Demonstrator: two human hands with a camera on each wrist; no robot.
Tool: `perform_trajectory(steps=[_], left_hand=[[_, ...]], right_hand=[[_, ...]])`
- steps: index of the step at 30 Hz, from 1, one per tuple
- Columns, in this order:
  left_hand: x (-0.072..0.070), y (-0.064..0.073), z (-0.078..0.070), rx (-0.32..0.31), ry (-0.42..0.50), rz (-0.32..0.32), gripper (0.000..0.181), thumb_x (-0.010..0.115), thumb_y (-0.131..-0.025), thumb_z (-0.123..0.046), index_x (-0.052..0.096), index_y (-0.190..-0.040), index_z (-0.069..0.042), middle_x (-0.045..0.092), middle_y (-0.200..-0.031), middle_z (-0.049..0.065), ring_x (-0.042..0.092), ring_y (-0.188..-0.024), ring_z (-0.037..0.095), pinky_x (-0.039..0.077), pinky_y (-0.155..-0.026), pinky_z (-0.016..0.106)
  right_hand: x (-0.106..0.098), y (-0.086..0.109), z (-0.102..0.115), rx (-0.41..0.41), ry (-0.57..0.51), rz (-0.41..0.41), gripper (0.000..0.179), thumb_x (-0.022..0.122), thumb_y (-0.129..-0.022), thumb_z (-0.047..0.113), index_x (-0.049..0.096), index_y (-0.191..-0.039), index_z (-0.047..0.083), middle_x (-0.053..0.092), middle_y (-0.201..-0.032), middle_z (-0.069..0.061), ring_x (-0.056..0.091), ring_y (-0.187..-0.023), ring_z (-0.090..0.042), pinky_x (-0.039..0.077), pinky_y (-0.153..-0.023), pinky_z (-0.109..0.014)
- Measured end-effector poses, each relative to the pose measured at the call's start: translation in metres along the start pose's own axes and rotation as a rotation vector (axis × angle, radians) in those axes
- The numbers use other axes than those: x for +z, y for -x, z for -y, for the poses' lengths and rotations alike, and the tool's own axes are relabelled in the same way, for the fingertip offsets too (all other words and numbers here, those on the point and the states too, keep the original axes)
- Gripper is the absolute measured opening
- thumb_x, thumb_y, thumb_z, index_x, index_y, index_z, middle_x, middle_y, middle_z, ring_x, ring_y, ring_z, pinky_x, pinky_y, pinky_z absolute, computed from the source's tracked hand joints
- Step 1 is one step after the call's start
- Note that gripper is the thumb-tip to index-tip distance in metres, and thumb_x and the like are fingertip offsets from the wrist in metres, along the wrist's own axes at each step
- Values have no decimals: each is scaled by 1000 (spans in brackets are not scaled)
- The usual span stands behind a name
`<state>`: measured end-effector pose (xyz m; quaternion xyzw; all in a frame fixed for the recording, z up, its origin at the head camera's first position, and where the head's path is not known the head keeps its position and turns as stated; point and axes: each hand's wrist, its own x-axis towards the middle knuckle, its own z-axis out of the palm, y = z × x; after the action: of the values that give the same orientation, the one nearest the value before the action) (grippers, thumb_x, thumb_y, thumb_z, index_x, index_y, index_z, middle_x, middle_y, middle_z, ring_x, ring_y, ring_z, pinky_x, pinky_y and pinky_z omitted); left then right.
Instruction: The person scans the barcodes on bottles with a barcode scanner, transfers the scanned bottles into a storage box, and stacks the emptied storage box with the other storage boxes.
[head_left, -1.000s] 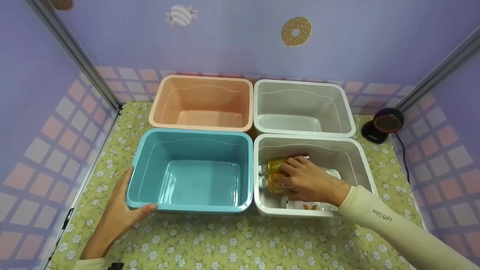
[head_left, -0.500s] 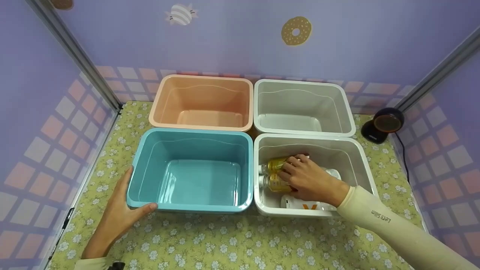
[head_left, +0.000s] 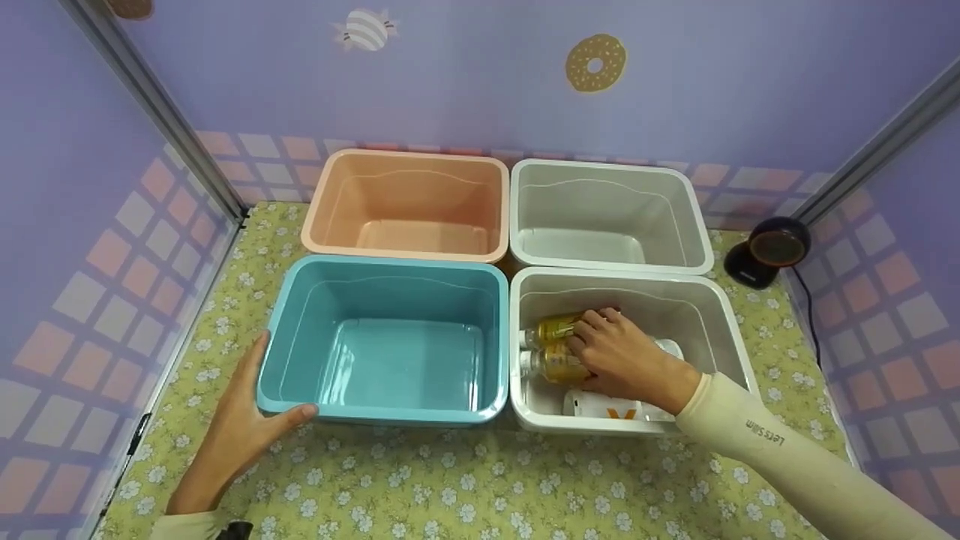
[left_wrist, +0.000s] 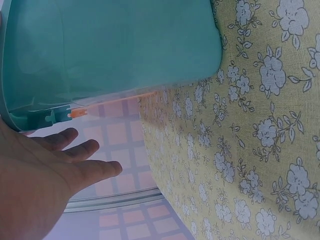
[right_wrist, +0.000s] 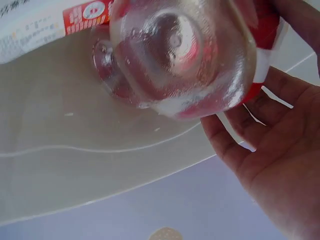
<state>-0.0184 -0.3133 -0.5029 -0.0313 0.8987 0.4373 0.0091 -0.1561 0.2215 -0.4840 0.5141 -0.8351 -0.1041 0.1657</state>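
Apparently grasping: right hand (head_left: 626, 358) half-curled over yellow plastic bottles (head_left: 559, 363) near white plastic bin (head_left: 515, 360)'s left edge, hold unclear; left hand (head_left: 241, 424) spread; next probably calls for secure pinch.

left grip (left_wrist: 45, 175): fingers extended, at rim corner of teal bin (left_wrist: 115, 50) | floral cloth (left_wrist: 250, 165): under bin | checked wall (left_wrist: 132, 142): behind

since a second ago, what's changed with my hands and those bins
Your right hand has drawn its fingers slightly rightward, baring a little more of the nearer yellow bottle; no clear grasp or release. Your left hand stays at the blue bin; no bin has visibly moved.
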Motion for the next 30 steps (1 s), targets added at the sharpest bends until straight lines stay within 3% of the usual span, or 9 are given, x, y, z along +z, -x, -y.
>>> perform_trajectory(steps=[10, 17, 19, 30], left_hand=[[1, -1, 0, 11, -4, -7, 132, 95, -86, -37, 2, -180, -28, 8, -182, 26, 16, -159, 65, 19, -113, 94], [1, 1, 3, -9, 20, -8, 131, 94, -87, -36, 1, -179, -33, 9, -182, 26, 19, -158, 65, 21, -113, 93], [2, 1, 4, -15, 32, -6, 131, 94, -87, -35, 0, -179, -34, 9, -181, 27, 20, -157, 65, 22, -113, 92], [4, 2, 5, -36, 114, -3, 131, 94, -88, -30, 0, -179, -34, 14, -179, 32, 31, -152, 67, 32, -113, 87]], right_hand=[[-13, 9, -11, 88, -246, 2, 64, 99, -79, 54, 73, -110, 4, 67, -104, -9, 61, -98, -32, 55, -84, -48], [-27, 16, -22, 171, -371, 33, 64, 99, -73, 23, 72, -126, -1, 70, -117, -14, 66, -110, -37, 58, -101, -56], [-29, 18, -24, 191, -395, 39, 63, 98, -74, 21, 72, -126, -1, 70, -118, -14, 66, -112, -38, 58, -103, -56], [-40, 30, -39, 354, -551, 49, 63, 97, -83, 20, 70, -138, 2, 70, -130, -14, 65, -109, -32, 59, -89, -54]])
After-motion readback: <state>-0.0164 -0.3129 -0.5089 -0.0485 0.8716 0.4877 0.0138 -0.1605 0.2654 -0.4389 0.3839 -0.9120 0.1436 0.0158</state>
